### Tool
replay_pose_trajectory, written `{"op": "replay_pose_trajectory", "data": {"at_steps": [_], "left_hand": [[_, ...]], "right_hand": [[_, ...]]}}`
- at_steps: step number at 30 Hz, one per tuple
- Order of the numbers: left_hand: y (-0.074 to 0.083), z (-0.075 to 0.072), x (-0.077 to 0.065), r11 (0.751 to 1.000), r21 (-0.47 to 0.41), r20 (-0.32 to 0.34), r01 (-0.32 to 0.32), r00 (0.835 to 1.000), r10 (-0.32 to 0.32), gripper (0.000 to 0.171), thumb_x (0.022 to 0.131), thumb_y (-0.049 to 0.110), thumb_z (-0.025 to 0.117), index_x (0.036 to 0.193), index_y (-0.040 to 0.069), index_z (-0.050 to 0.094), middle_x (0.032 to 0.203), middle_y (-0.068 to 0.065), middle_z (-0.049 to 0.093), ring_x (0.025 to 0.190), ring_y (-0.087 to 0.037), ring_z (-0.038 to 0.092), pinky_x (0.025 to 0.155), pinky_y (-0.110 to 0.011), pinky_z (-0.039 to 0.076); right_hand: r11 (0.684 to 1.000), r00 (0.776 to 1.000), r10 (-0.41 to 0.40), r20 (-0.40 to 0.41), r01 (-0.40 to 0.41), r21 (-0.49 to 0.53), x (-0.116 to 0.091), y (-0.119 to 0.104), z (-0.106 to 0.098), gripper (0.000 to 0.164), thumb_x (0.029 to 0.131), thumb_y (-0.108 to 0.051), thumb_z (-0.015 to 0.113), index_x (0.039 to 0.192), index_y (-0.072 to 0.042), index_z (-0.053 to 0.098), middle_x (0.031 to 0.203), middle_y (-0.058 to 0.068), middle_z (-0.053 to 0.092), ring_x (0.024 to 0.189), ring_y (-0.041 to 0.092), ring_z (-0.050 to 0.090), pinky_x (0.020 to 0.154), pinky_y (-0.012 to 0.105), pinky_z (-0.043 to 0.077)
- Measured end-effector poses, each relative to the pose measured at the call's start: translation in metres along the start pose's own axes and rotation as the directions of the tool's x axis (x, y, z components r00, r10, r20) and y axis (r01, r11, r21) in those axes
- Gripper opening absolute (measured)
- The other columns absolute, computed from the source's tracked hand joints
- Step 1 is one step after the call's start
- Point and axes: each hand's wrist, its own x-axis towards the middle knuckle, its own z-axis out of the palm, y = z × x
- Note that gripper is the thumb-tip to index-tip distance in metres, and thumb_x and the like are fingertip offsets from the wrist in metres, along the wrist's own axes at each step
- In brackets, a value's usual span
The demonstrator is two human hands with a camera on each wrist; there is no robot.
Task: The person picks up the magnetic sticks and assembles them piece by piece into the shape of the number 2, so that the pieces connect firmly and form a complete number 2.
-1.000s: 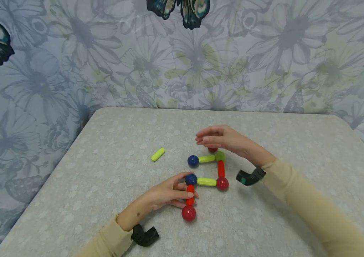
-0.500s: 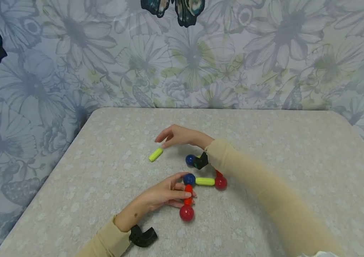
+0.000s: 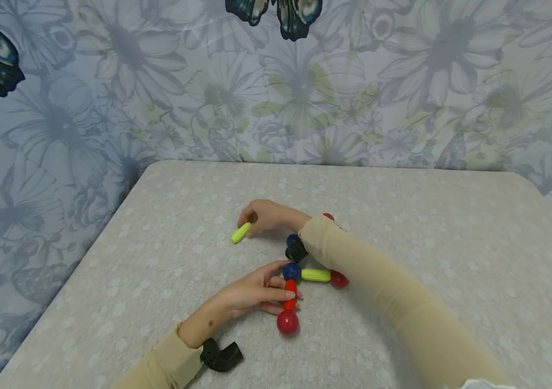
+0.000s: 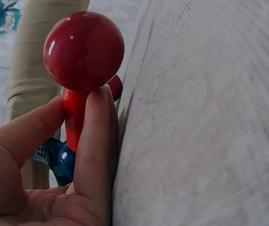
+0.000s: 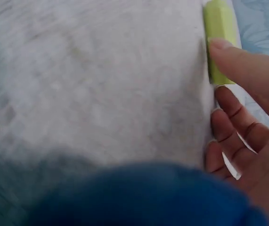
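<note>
My left hand (image 3: 253, 294) pinches a red stick (image 3: 290, 296) between thumb and fingers. A red ball (image 3: 287, 322) is on the stick's near end and a blue ball (image 3: 292, 271) on its far end. From the blue ball a yellow-green stick (image 3: 316, 275) runs to another red ball (image 3: 339, 279). Farther back, my right hand (image 3: 267, 217) grips one end of a loose yellow-green stick (image 3: 240, 233) lying on the table; in the right wrist view the thumb (image 5: 240, 61) presses on its side. The index finger is hidden there.
The right sleeve (image 3: 378, 265) and black wrist strap (image 3: 297, 252) cover much of the ball-and-stick chain. A second blue ball (image 3: 292, 239) and a red ball (image 3: 328, 216) peek out around them. A patterned cloth covers the table (image 3: 159, 259), whose back edge meets a flowered wall (image 3: 276, 108).
My right hand has moved left from above the chain's far end to the loose yellow-green stick and taken hold of it. The left hand has kept its grip on the red stick.
</note>
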Motion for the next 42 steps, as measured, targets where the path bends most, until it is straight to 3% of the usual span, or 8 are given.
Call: {"op": "replay_pose_trajectory", "data": {"at_steps": [7,13,17,20,24,33,38,42], "left_hand": [[0.000,0.001,0.000,1.000,0.004,0.005,-0.008,1.000,0.008,0.073,0.092,0.000,0.055,0.147,0.001,0.007,0.109,-0.018,0.062,0.097,-0.028,0.063,0.076,-0.038,0.052],[0.000,0.001,0.000,1.000,-0.004,0.011,-0.013,1.000,0.013,0.070,0.091,0.000,0.056,0.147,0.002,0.013,0.108,-0.017,0.062,0.096,-0.027,0.063,0.074,-0.036,0.052],[0.000,0.001,0.000,1.000,-0.009,0.012,-0.011,1.000,0.011,0.068,0.092,0.000,0.055,0.146,0.001,0.015,0.109,-0.017,0.062,0.096,-0.027,0.063,0.074,-0.037,0.052],[0.000,0.002,0.000,1.000,-0.005,0.002,-0.003,1.000,0.003,0.068,0.092,0.000,0.056,0.146,0.001,0.015,0.109,-0.017,0.062,0.096,-0.027,0.063,0.075,-0.038,0.052],[0.001,0.003,0.000,1.000,0.007,-0.019,-0.004,1.000,0.004,0.070,0.092,0.001,0.056,0.147,0.001,0.012,0.109,-0.018,0.062,0.097,-0.029,0.063,0.076,-0.041,0.051],[0.005,0.004,0.000,0.999,0.046,-0.039,-0.010,0.999,0.012,0.065,0.091,0.001,0.057,0.145,0.002,0.021,0.110,-0.020,0.062,0.095,-0.028,0.064,0.075,-0.039,0.052],[0.005,0.004,0.001,0.999,0.052,-0.039,-0.007,0.999,0.009,0.068,0.091,0.002,0.058,0.146,0.002,0.019,0.112,-0.020,0.062,0.095,-0.026,0.064,0.073,-0.036,0.052],[0.003,0.005,0.002,0.999,0.043,-0.049,0.004,0.999,-0.002,0.068,0.090,0.001,0.058,0.146,0.002,0.019,0.111,-0.020,0.062,0.094,-0.026,0.064,0.075,-0.038,0.052]], "right_hand": [[0.999,0.995,-0.034,-0.093,0.037,0.030,-0.004,0.005,0.004,0.018,0.079,-0.008,0.076,0.097,-0.007,0.072,0.093,-0.001,0.062,0.087,0.014,0.055,0.076,0.021,0.043],[0.997,0.993,-0.053,-0.106,0.059,0.056,-0.009,0.003,-0.006,0.020,0.078,-0.012,0.077,0.098,-0.009,0.073,0.094,-0.005,0.066,0.084,0.012,0.056,0.072,0.022,0.044],[0.994,0.990,-0.079,-0.112,0.087,0.068,-0.024,-0.007,-0.013,0.020,0.080,-0.011,0.075,0.099,-0.007,0.072,0.094,-0.003,0.067,0.088,0.010,0.059,0.076,0.023,0.046],[0.991,0.987,-0.083,-0.135,0.096,0.091,-0.048,-0.016,-0.015,0.019,0.082,-0.010,0.074,0.100,-0.007,0.071,0.093,-0.003,0.067,0.090,0.009,0.060,0.080,0.024,0.046],[0.987,0.977,-0.077,-0.201,0.103,0.126,-0.093,-0.022,-0.010,0.017,0.082,-0.011,0.073,0.099,-0.007,0.070,0.091,-0.004,0.067,0.085,0.009,0.061,0.076,0.026,0.049],[0.981,0.945,0.068,-0.321,-0.005,0.194,-0.204,-0.011,0.033,0.018,0.080,-0.015,0.075,0.096,-0.009,0.069,0.083,-0.006,0.064,0.070,0.011,0.058,0.062,0.026,0.051],[0.982,0.912,0.109,-0.395,-0.037,0.186,-0.235,-0.011,0.049,0.018,0.079,-0.015,0.076,0.095,-0.012,0.069,0.089,-0.006,0.064,0.079,0.011,0.060,0.069,0.025,0.051],[0.977,0.914,0.133,-0.384,-0.056,0.205,-0.248,-0.015,0.061,0.018,0.078,-0.016,0.077,0.094,-0.016,0.069,0.089,-0.009,0.064,0.079,0.010,0.060,0.070,0.025,0.051]]}}
